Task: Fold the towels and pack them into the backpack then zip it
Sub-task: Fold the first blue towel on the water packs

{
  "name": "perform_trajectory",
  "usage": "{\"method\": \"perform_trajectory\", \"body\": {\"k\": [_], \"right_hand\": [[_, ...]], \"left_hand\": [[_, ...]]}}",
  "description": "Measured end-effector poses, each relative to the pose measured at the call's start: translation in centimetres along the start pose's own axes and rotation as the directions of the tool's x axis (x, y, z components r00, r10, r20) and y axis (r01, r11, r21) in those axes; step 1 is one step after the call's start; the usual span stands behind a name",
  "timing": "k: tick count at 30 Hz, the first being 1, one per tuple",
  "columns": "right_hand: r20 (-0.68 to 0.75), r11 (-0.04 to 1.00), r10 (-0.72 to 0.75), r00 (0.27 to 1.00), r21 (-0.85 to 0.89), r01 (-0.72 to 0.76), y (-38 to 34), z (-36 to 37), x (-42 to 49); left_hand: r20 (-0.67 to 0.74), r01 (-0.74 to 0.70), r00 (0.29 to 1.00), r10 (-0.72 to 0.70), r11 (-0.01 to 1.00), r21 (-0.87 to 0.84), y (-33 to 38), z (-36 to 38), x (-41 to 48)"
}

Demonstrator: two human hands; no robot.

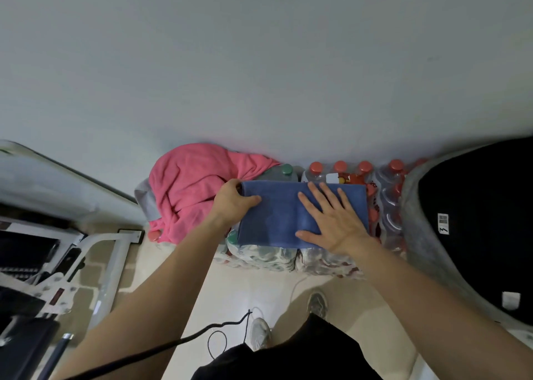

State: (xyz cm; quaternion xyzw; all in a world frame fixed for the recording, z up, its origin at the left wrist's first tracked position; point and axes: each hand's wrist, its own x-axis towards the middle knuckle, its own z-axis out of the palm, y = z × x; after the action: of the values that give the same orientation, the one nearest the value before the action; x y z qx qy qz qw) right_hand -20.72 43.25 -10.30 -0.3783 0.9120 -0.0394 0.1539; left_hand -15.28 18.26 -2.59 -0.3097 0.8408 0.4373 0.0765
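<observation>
The blue towel (277, 218) lies in the middle of the frame, on top of packs of bottles (386, 206) by the wall. It is folded into a long flat shape.

The left hand (230, 202) holds the towel's left end, with the thumb on top and the fingers curled round the edge. The right hand (331, 221) lies flat on the right part, fingers straight and spread, pressing it down.

The towel looks soft, light and floppy. It will bend and sag if you lift it by one end, so the fold could fall open. It is best to hold it at both ends, or slide one hand under it. The bottle tops under it are bumpy, so it may not stay smooth.

The pink towel (190, 186) sits in a messy heap at the left, not folded yet. It looks soft too. You would need to find its corners first.

A big black thing (476, 221) at the right edge may be the backpack, but I cannot tell.
</observation>
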Motion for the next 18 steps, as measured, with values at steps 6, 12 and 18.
{"method": "perform_trajectory", "body": {"k": [6,12,18], "right_hand": [[0.019,0.998,0.06,0.998,-0.029,-0.06,-1.0,0.0,0.7],[0.016,0.994,0.107,0.994,0.022,-0.107,-2.1,-0.6,1.3],[-0.202,0.943,0.31,0.929,0.187,-0.274,-0.2,-1.6,-3.5]], "left_hand": [[-0.137,-0.06,0.989,0.057,0.998,-0.02,1.2,-0.7,-0.1],[-0.128,-0.193,0.975,0.183,0.979,-0.067,5.4,0.9,0.2],[0.028,-0.254,0.966,0.258,0.964,-0.082,8.6,6.3,-0.2]]}}
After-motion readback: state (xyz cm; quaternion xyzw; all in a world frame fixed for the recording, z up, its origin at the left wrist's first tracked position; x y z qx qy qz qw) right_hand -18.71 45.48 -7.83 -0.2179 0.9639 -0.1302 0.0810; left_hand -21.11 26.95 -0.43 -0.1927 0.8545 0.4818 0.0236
